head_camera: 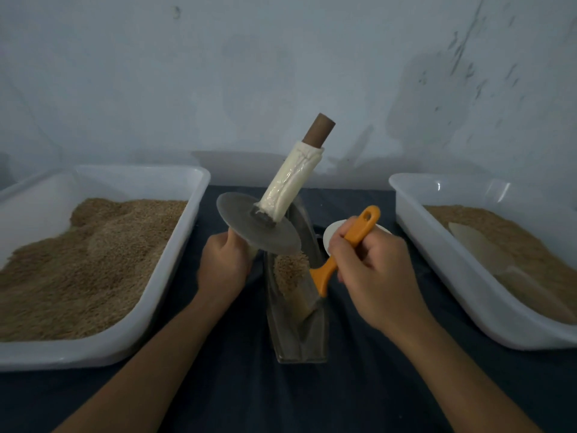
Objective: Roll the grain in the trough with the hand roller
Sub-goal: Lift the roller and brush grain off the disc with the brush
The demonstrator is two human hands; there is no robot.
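Below the centre of the frame, a narrow metal trough (pixel 299 323) lies on the dark tabletop (pixel 359 385) with its long axis running from the lower edge up and away toward the wall. A small heap of grain (pixel 288 271) sits in its upper half, directly between the two hands.

The left hand (pixel 223 267) is curled round the lower handle of the hand roller, a grey disc (pixel 259 228) on a shaft whose upper handle (pixel 292 185), wrapped in pale film with a brown core showing at the tip, tilts up and to the right. The disc hangs above the far end of the trough, its lower edge just over the grain, not in the channel. The right hand (pixel 374 270) grips the orange handle of a brush (pixel 340 251), whose head reaches down into the trough just right of the grain.

Judging from this, the left hand is the one that must act: the disc has to drop and line up with the trough's long axis, and the brush looks to be in its path.

Hidden or unclear: the roller's lower handle inside the fist, the brush bristles in the shadowed channel, and a pale round object (pixel 331 237) behind the right hand. Two white tubs of grain, one at the left (pixel 187 214) and one at the right (pixel 406 195), are cut off by the frame; a pale scoop-like shape (pixel 477 245) lies in the right one.
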